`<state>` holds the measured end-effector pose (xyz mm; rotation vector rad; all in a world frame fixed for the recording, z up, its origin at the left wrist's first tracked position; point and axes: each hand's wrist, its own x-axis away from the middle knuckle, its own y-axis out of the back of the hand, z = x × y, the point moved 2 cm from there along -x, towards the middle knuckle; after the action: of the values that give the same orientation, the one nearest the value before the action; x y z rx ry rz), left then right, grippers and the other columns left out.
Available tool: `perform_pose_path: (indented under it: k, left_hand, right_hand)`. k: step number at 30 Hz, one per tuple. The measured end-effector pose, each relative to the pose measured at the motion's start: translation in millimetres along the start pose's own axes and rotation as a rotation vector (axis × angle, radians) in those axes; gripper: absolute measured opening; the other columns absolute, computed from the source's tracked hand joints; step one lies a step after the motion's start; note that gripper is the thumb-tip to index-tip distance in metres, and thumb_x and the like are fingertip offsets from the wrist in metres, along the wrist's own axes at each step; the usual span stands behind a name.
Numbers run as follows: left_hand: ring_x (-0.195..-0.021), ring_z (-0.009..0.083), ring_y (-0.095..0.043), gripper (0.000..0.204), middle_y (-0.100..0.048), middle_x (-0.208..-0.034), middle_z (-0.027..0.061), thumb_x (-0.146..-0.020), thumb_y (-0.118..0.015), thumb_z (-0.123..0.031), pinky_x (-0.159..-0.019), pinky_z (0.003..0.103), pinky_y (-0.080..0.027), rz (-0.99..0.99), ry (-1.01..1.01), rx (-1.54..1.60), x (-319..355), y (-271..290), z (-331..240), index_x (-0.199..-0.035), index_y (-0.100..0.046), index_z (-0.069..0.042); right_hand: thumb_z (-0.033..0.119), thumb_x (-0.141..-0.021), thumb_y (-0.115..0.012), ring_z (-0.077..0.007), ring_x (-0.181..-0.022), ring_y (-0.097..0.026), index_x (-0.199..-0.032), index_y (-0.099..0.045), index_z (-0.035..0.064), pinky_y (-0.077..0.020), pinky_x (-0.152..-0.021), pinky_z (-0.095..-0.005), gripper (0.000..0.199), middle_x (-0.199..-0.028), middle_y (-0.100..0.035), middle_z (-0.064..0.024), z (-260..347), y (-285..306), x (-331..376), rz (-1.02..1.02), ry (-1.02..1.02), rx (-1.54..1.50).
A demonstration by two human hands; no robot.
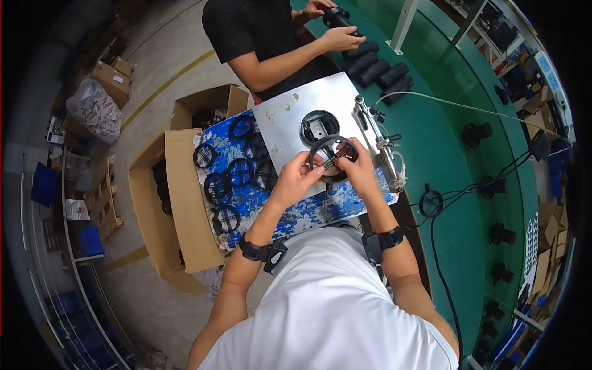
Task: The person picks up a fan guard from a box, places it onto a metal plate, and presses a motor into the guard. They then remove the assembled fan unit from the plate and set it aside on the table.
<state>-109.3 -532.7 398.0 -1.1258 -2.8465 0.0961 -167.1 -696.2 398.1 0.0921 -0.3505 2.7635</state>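
Note:
Both my hands hold a black plastic ring with inner spokes point(325, 140), tilted up in front of me. My left hand point(292, 183) pinches its lower left side. On the right side, the fingers of my right hand point(361, 171) are curled round the rim and partly inside it. Just beyond the ring, a silver metal plate point(282, 118) has a round black fixture point(303, 131) set into it. A metal air cylinder point(374, 134) is mounted along the plate's right edge. Several similar black rings point(217, 187) lie on the worn blue-and-white board point(296, 217) to the left.
An open cardboard box point(194, 213) with black parts stands left of the board. Across from me, a person in black holds a black cylindrical part point(337, 18). Several black cylinders point(375, 72) lie on the green table point(450, 169), where cables point(435, 262) and a pale hose point(459, 102) run.

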Motion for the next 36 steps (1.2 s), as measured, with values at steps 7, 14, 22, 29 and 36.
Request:
perform_pose_path:
  k: [7, 14, 22, 29, 36]
  left_hand:
    - [-0.076, 0.0149, -0.066, 0.024, -0.063, -0.089, 0.0084, -0.085, -0.067, -0.007, -0.065, 0.026, -0.052, -0.149, 0.05, -0.047, -6.9, 13.9, 62.4, -0.103, -0.054, 0.003]
    - [-0.069, 0.0114, -0.062, 0.033, -0.06, -0.079, 0.0067, -0.084, -0.067, -0.003, -0.059, 0.026, -0.055, -0.302, -0.131, -0.4, -4.8, 5.9, 58.7, -0.11, -0.05, 0.006]
    - [-0.062, 0.0121, -0.064, 0.031, -0.062, -0.074, 0.007, -0.085, -0.067, -0.007, -0.055, 0.025, -0.053, -0.319, -0.085, -0.393, -5.8, 2.6, 51.7, -0.11, -0.051, 0.004]
    - [-0.061, 0.0119, -0.064, 0.028, -0.063, -0.073, 0.007, -0.084, -0.069, -0.009, -0.052, 0.024, -0.05, -0.303, 0.02, -0.296, -9.7, 1.3, 41.1, -0.105, -0.053, 0.002]
    - [-0.058, 0.0117, -0.063, 0.027, -0.062, -0.072, 0.0053, -0.082, -0.068, -0.01, -0.047, 0.024, -0.048, -0.254, 0.185, -0.335, -16.4, 2.6, 36.0, -0.101, -0.053, 0.002]
  right_hand:
    - [0.01, -0.073, -0.063, -0.0132, -0.061, -0.059, -0.1, -0.053, -0.0028, -0.0469, -0.056, -0.0278, 0.031, -0.071, -0.06, -0.0109, -56.2, -1.7, -13.8, -0.046, 0.18, 0.431]
    - [0.014, -0.073, -0.065, -0.0156, -0.056, -0.059, -0.1, -0.054, -0.003, -0.0466, -0.055, -0.0279, 0.033, -0.065, -0.06, -0.0118, -48.7, -3.8, -7.7, -0.051, 0.181, 0.427]
    - [0.009, -0.074, -0.062, -0.0088, -0.057, -0.052, -0.101, -0.055, -0.0035, -0.0433, -0.053, -0.0244, 0.031, -0.065, -0.057, -0.0061, -43.0, -7.0, -6.4, -0.049, 0.208, 0.433]
    - [0.011, -0.074, -0.063, -0.0103, -0.056, -0.053, -0.101, -0.055, -0.003, -0.0437, -0.054, -0.025, 0.032, -0.064, -0.057, -0.0067, -41.1, -7.2, -4.9, -0.059, 0.184, 0.442]
    - [0.011, -0.072, -0.062, -0.013, -0.056, -0.054, -0.102, -0.056, -0.003, -0.0445, -0.054, -0.0273, 0.034, -0.065, -0.058, -0.0089, -42.4, -6.8, -4.0, -0.079, 0.203, 0.499]
